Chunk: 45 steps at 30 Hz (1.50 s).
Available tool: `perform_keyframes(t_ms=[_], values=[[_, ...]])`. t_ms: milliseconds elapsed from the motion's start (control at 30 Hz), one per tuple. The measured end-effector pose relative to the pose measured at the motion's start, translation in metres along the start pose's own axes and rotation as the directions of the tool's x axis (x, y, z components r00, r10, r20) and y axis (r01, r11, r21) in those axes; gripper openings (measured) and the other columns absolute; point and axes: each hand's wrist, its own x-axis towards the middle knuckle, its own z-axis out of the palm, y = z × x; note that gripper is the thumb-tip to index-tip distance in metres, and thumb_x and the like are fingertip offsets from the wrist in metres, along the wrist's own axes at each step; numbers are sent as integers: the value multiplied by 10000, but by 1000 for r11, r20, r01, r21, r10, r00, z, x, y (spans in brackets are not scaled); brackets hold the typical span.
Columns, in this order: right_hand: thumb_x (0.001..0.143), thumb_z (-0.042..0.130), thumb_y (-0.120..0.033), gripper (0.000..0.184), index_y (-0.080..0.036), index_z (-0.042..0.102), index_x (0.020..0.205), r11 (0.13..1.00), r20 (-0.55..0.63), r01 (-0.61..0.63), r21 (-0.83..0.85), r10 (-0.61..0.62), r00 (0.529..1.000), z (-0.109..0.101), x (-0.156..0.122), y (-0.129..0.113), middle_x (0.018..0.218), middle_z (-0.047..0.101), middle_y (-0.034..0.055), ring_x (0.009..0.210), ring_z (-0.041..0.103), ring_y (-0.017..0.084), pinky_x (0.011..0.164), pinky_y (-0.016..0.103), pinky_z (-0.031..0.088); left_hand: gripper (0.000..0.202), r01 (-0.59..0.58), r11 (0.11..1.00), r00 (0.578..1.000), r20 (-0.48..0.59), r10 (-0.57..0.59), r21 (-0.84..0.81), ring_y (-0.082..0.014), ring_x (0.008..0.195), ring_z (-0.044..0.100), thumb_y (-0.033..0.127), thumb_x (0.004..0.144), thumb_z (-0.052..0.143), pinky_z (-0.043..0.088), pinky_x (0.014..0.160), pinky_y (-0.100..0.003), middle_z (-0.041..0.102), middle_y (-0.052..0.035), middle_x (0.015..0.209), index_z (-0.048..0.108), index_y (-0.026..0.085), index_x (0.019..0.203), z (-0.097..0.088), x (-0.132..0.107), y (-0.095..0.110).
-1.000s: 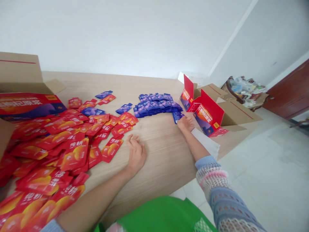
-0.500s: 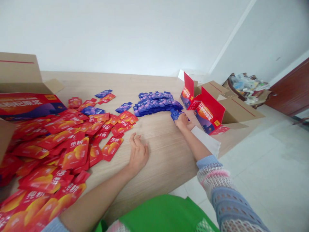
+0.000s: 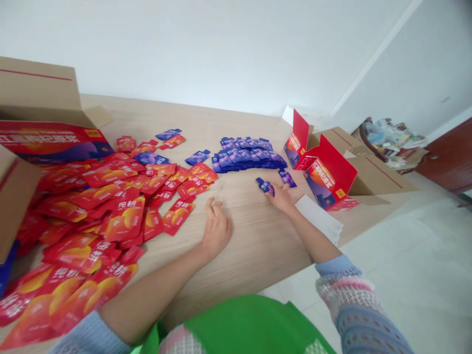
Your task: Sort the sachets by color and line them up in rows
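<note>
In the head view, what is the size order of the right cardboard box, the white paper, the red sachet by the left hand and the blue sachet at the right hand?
From largest:
1. Cardboard box
2. White paper
3. Red sachet
4. Blue sachet

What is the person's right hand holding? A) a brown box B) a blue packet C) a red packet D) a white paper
B. The right hand pinches a small blue sachet at its fingertips, just below the big pile of blue sachets.
</note>
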Motion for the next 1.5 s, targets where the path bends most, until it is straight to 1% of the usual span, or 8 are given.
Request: perform_keyframes(t_ms=[133, 300, 500, 733, 1000, 1300, 1400, 1500], values=[[933, 571, -528, 630, -94, 513, 1386, 985, -115, -171, 8, 171, 979, -3, 15, 3, 1284, 512, 222, 1191, 560, 292, 995, 385, 471, 436, 3, 1000, 1000, -11, -3, -8, -382, 1481, 221, 30, 808, 478, 396, 1146, -599, 410, -233, 1280, 426, 75, 1239, 2, 0, -1], [962, 505, -486, 471, -148, 624, 1268, 970, -180, -237, 49, 242, 953, -6, 23, -5, 1237, 537, 207, 1184, 559, 295, 980, 436, 478, 455, 20, 1000, 1000, 9, -20, 2, -381, 1489, 210, 1, 790, 470, 385, 1165, -582, 410, -232, 1287, 430, 74, 1237, 2, -2, -1], [921, 561, -543, 515, -338, 604, 1392, 976, -211, -199, -84, 178, 961, 11, -1, -1, 1366, 422, 169, 1387, 321, 432, 1094, 734, 171, 482, 35, 999, 998, 47, -36, 11, -387, 1489, 212, -8, 785, 473, 401, 1149, -585, 321, -258, 1385, 420, 80, 1255, -1, -5, 1], [948, 513, -596, 623, -307, 505, 1500, 989, -144, -121, -84, 108, 984, 8, 13, 8, 1349, 377, 158, 1185, 570, 319, 1030, 473, 438, 443, 53, 998, 996, 70, -50, -35, -380, 1471, 273, -3, 774, 497, 377, 1161, -585, 314, -267, 1419, 474, 84, 1208, -3, -3, 2], [953, 537, -523, 572, -278, 529, 1470, 996, -251, -91, -22, 83, 965, 13, 22, 23, 1363, 365, 152, 1216, 552, 300, 1039, 412, 437, 445, 43, 999, 997, 59, -43, -2, -389, 1452, 294, 4, 792, 496, 399, 1141, -587, 267, -258, 1427, 459, 90, 1227, -5, -2, 3], [820, 705, -592, 878, -78, 409, 1467, 929, -199, -354, 107, 369, 908, -4, 37, 44, 1435, 372, 268, 1208, 564, 354, 1061, 446, 412, 440, 57, 998, 996, 71, -57, 3, -390, 1450, 307, 26, 797, 512, 385, 1145, -601, 260, -264, 1437, 449, 91, 1228, -4, -1, 4], [880, 622, -595, 819, -54, 417, 1460, 958, -213, -262, 118, 283, 935, -2, 23, 33, 1418, 412, 282, 1285, 509, 362, 1065, 447, 414, 457, 74, 997, 995, 62, -72, -18, -395, 1484, 237, 26, 793, 512, 358, 1166, -606, 276, -247, 1420, 423, 103, 1235, -5, -1, 4], [955, 467, -578, 653, -96, 503, 1395, 989, -279, 37, 145, 5, 960, 11, -8, 4, 1348, 483, 253, 1319, 474, 361, 1045, 479, 440, 476, 115, 992, 993, 19, -114, -47, -377, 1500, 221, 26, 780, 511, 363, 1171, -591, 294, -235, 1423, 409, 126, 1234, -6, -4, 3]])
